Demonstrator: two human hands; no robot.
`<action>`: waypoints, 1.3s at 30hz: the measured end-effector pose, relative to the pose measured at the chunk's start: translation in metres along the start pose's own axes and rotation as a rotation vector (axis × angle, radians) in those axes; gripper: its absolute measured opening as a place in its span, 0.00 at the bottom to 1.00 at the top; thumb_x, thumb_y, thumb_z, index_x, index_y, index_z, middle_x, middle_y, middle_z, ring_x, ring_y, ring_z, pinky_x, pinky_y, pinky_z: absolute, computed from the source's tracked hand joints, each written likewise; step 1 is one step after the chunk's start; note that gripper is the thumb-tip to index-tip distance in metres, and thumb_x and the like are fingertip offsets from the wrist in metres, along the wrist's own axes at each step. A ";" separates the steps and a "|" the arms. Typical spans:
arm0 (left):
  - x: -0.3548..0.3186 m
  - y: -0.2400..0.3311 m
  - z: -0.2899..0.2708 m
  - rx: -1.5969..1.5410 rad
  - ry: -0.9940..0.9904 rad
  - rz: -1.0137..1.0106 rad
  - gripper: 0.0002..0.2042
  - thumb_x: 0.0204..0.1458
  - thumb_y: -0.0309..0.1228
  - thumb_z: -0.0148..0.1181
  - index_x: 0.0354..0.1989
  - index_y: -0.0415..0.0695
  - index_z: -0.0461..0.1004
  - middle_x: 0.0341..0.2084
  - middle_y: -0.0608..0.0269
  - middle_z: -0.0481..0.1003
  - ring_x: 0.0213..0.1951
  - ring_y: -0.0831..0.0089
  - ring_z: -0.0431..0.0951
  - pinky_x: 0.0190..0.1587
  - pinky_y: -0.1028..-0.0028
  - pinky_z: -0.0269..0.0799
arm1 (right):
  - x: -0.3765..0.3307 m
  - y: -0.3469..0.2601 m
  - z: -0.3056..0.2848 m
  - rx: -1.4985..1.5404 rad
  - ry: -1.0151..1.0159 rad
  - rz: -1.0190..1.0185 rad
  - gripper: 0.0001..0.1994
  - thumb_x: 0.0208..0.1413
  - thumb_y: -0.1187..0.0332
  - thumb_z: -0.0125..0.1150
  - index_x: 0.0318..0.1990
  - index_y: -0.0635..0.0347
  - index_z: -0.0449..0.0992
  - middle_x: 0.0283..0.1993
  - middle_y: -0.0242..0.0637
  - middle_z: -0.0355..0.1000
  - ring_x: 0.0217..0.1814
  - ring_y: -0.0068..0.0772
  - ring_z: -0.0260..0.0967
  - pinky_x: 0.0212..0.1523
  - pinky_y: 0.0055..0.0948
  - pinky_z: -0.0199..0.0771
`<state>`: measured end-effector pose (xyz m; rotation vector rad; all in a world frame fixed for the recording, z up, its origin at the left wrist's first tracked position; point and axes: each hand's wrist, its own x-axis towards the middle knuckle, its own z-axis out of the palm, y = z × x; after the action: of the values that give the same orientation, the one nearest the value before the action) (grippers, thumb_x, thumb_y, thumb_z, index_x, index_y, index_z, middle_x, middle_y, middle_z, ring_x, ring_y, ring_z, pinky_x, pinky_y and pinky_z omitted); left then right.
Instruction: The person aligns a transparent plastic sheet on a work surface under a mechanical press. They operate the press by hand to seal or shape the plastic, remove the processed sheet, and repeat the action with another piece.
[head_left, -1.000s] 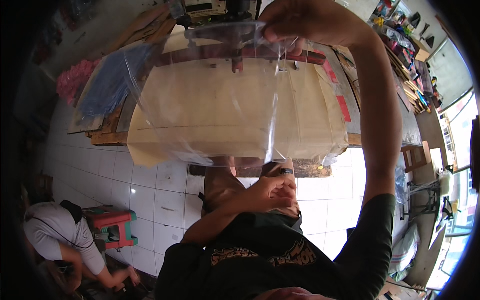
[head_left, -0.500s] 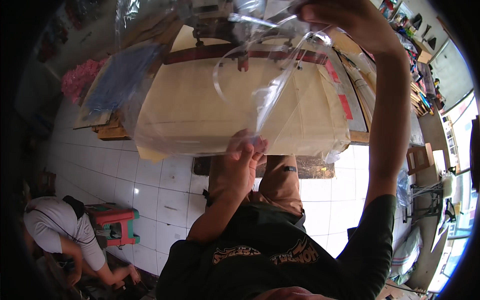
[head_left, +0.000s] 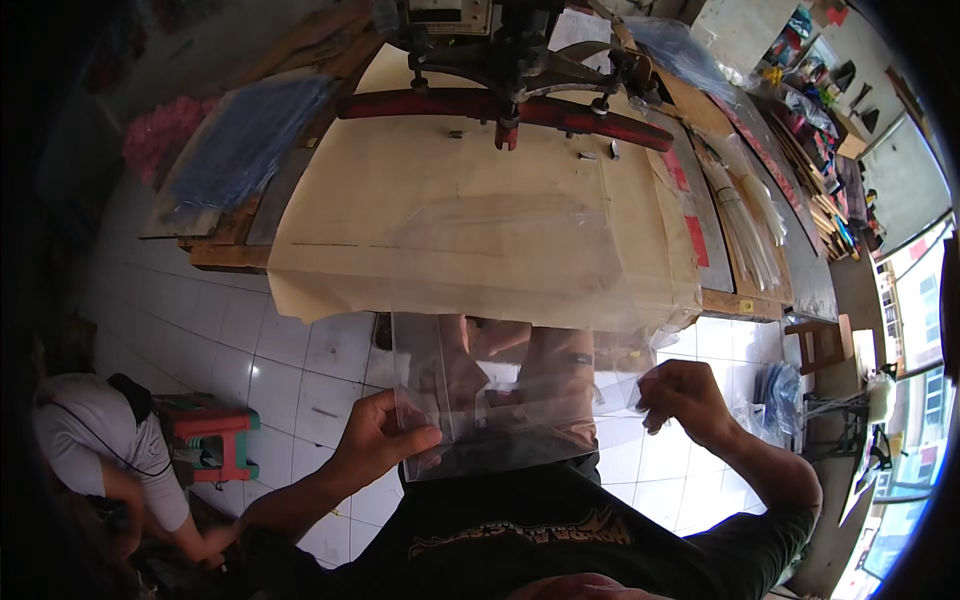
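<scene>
Clear plastic sheet point(head_left: 505, 385) now lowered from upper frame to lower centre; left edge pinched by left hand point(head_left: 380, 440), right side by lowered right hand point(head_left: 688, 400).

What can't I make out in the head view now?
Head view:
- Machine: top cut off by the upper edge.
- Small pieces: too small to identify.
- Right hand: curled fingers hide whether it pinches the clear plastic sheet.
- Co-worker: shadow hides anything handled.

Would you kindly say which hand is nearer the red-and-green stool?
Left: the left hand is right of the stool, gripping the clear sheet; the right hand is farther right.
</scene>
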<state>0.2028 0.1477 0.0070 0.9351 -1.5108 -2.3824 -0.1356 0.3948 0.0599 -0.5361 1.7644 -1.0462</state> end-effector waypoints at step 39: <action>0.287 0.188 -0.065 -0.068 0.007 0.223 0.07 0.59 0.25 0.64 0.43 0.37 0.77 0.34 0.61 0.79 0.35 0.73 0.83 0.37 0.77 0.85 | 0.266 -0.129 -0.095 0.417 -0.007 -0.248 0.10 0.66 0.67 0.63 0.52 0.59 0.78 0.39 0.31 0.79 0.24 0.15 0.66 0.25 0.17 0.73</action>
<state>-0.0199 -0.1205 0.0304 0.7186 -1.4391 -2.2538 -0.3468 0.1675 0.0440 -0.5002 1.4390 -1.5369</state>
